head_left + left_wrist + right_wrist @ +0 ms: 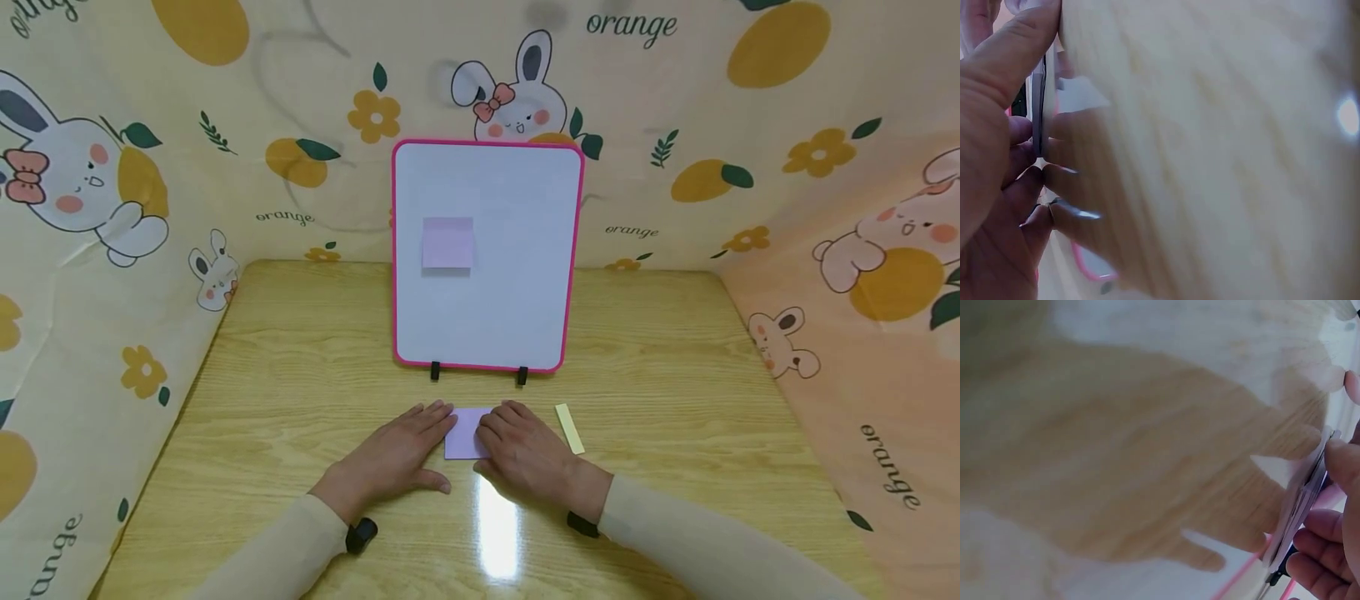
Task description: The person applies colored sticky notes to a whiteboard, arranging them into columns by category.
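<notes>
A small pad of purple sticky notes (463, 435) lies on the table between the two hands. My left hand (397, 450) lies flat with its fingers fairly straight, the fingertips touching the pad's left side and the thumb apart from it. Curled fingers of my right hand (528, 454) pinch the pad's right part and cover it. In the right wrist view the layered edge of the pad (1300, 509) shows beside the thumb and bent fingers. A single purple note (448, 243) sticks to the left half of a white board (517, 250) behind the hands.
The pink-framed board stands upright on two black feet (435, 371). Just right of my right hand lies a narrow pale yellow strip (570, 429). Patterned cloth (450, 50) with rabbits and oranges walls the wooden table (300, 333) at the back and sides.
</notes>
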Available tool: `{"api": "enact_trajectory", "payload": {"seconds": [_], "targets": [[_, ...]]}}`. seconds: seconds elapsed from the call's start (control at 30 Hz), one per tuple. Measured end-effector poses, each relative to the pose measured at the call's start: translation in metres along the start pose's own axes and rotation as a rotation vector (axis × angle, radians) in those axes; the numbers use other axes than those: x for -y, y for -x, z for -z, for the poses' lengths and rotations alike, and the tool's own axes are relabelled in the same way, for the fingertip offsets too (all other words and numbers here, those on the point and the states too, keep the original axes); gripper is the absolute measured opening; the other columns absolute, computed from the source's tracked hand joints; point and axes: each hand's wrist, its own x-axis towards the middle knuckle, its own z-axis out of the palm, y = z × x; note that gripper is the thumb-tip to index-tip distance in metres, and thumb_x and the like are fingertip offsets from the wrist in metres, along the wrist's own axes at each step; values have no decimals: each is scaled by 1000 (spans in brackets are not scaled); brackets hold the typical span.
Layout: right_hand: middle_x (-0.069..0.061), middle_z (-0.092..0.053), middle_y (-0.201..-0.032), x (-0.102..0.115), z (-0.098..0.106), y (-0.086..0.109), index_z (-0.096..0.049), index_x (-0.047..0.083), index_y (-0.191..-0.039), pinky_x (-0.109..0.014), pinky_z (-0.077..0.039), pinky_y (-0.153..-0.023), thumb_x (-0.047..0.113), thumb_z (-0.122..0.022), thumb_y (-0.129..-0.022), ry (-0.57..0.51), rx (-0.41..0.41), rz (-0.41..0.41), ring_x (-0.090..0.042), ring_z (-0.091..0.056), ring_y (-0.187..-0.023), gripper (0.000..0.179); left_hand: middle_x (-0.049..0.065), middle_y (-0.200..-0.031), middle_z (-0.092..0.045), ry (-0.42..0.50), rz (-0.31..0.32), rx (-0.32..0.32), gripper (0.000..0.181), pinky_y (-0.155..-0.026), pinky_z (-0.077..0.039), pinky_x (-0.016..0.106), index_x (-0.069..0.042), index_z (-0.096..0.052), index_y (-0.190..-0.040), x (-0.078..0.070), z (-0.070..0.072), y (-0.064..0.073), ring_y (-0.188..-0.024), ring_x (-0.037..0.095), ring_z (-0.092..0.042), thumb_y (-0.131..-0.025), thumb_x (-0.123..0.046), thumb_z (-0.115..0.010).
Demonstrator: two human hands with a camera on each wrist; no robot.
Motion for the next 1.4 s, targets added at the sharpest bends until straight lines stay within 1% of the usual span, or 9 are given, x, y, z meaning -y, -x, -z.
{"api": "enact_trajectory", "payload": {"seconds": [0.2,0.47,0.6,0.7,0.77,0.97,1.13,1.27,1.4], "targets": [[-1,-69,-110,-1,-2,-1,-68,11,-110,-39,-53,-105,42,-69,-100,30,-40,7,-20,-64,-109,33,17,-167,-41,-18,-14,-4,99,-131,-30,46,1,-44,-159,0,1,-1,-157,33,-36,-88,-63,-72],[1,-70,-106,-2,-4,-2,-69,12,-106,-39,-55,-101,42,-71,-99,42,-78,8,-20,-66,-105,31,17,-167,-40,-16,-9,11,99,-131,-29,46,0,-44,-159,1,1,-1,-158,32,-35,-89,-63,-71],[1,-71,-102,-1,-3,-3,-70,13,-100,-40,-55,-99,35,-67,-100,19,-105,3,-20,-67,-102,23,17,-167,-40,-23,-11,14,99,-132,-29,45,0,-44,-159,2,0,-1,-158,32,-35,-88,-64,-71],[1,-72,-99,-2,-2,-5,-70,14,-95,-40,-56,-97,30,-65,-99,4,-129,9,-20,-67,-98,17,17,-167,-41,-25,-11,17,99,-131,-30,45,0,-44,-159,2,0,-1,-158,32,-35,-89,-64,-71],[2,-73,-99,-2,-1,-6,-71,14,-94,-40,-56,-97,29,-66,-99,12,-132,17,-20,-67,-97,16,17,-167,-40,-22,-8,21,99,-131,-30,45,0,-44,-159,2,1,-1,-158,32,-35,-89,-64,-71],[3,-75,-99,-4,1,-6,-72,14,-94,-38,-56,-98,27,-70,-99,55,-102,45,-19,-67,-96,14,16,-168,-40,-10,-1,27,99,-132,-29,45,-1,-43,-160,2,1,0,-158,31,-34,-89,-64,-72],[1,-71,-93,-6,1,-7,-65,13,-88,-38,-55,-94,18,-74,-94,69,-134,47,-20,-65,-94,12,15,-169,-38,-16,2,34,99,-132,-27,44,-3,-42,-161,3,0,0,-159,30,-33,-89,-65,-71],[-1,-64,-92,-6,1,-9,-58,11,-89,-37,-54,-91,13,-68,-95,54,-161,34,-21,-61,-92,12,16,-168,-40,-20,-6,20,99,-132,-29,46,-2,-43,-160,3,0,-1,-158,31,-34,-89,-64,-72],[-1,-60,-91,-7,1,-11,-55,11,-91,-36,-53,-88,13,-62,-97,63,-150,25,-21,-57,-89,9,16,-167,-41,-14,-13,11,97,-131,-29,47,-1,-44,-159,2,1,-1,-158,32,-35,-89,-62,-73]]}}
